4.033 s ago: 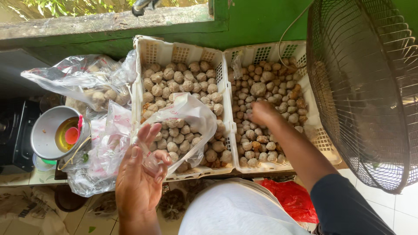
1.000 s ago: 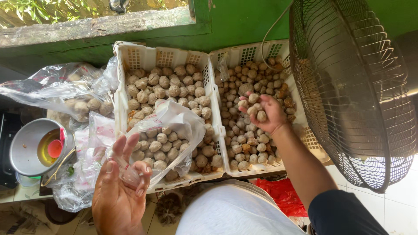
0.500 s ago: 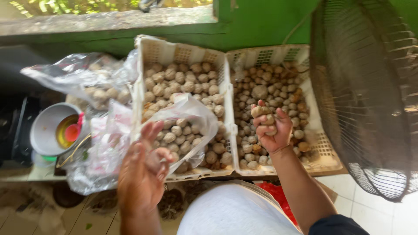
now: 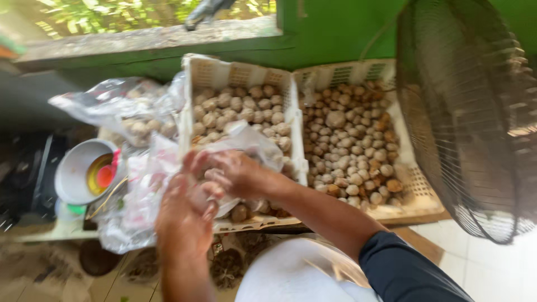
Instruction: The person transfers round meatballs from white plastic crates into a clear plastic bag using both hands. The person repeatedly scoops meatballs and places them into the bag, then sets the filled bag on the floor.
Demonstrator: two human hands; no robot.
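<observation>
Two white slotted crates stand side by side, the left crate [image 4: 210, 72] and the right crate [image 4: 411, 184], both full of small round brownish balls [image 4: 347, 145]. My left hand [image 4: 187, 215] holds a clear plastic bag [image 4: 254, 146] over the front of the left crate. My right hand [image 4: 238, 173] reaches across into the bag's mouth, fingers curled. What it holds is hidden by blur and plastic.
A dark wire fan guard [image 4: 475, 117] fills the right side, close to my right arm. At the left, a white bowl [image 4: 75, 170] with a red and yellow thing inside, and more clear bags [image 4: 120, 109] of balls. A green wall [image 4: 335, 31] runs behind the crates.
My right hand rose from the right crate with a few balls, then swung left to the bag held by my left hand. The view shifted slightly.
</observation>
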